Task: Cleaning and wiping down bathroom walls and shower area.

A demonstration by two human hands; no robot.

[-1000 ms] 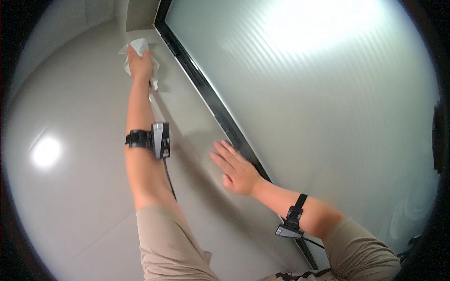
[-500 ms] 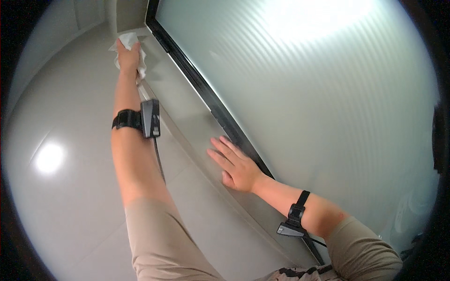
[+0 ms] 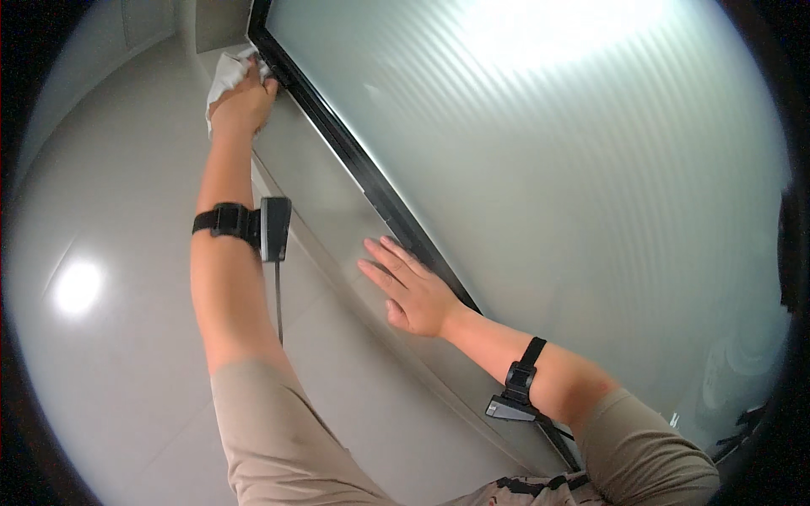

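Observation:
A crumpled white cloth (image 3: 226,76) is in the grip of my left hand (image 3: 245,105), far up at the left. That hand is at the end of a pale ledge, close against the black frame (image 3: 333,139) of a ribbed frosted glass panel (image 3: 540,211). Part of the cloth is hidden behind my fingers. My right hand (image 3: 418,295) holds nothing; its fingers are stretched out and lie flat on the pale ledge (image 3: 321,181) beside the lower stretch of the frame.
A smooth light grey tiled surface (image 3: 110,363) fills the left side, with a bright lamp reflection on it. Straps with small dark devices sit on both forearms, the left device (image 3: 274,229) with a cable. A pale wall corner (image 3: 228,21) rises beyond the ledge.
My left hand has turned and moved slightly up and right with the cloth, nearer the black frame. The right hand stays flat on the ledge, and the whole view has shifted slightly.

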